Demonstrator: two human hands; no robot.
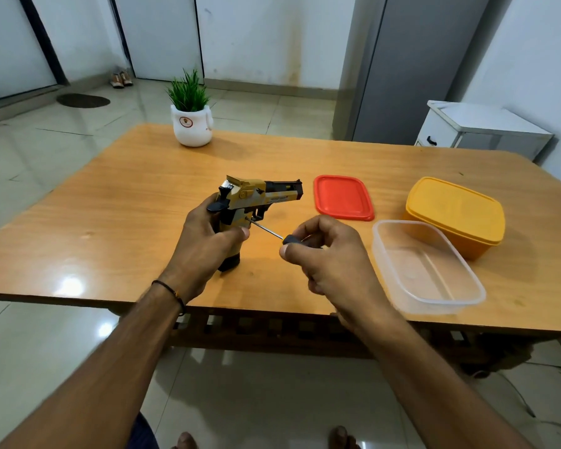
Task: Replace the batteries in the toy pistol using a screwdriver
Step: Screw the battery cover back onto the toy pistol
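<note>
Above the middle of the wooden surface (127, 205), the left hand (204, 241) was wrapped around the grip of the yellow-and-black toy pistol (259, 196), fingers curled behind it and the thumb pressed across its near side. The pistol stood upright with its butt on or just above the surface and its barrel pointing right. The right hand (331, 257) pinched the dark handle of a screwdriver (266, 230) between thumb and curled fingers. Its thin metal shaft slanted up and left, and the tip met the pistol just behind the trigger guard. A dark thread band (172, 291) circled the left wrist.

A pale strip of lettering ran along the pistol's side, too small to read. The white plant pot (191, 124) at the far edge bore a small round emblem, also illegible. To the right of the pistol lay a red lid (343, 197), flat on the surface. Beyond it sat a closed yellow container (455, 215), and a clear open container (428, 267) stood just in front of that, near the right hand.
</note>
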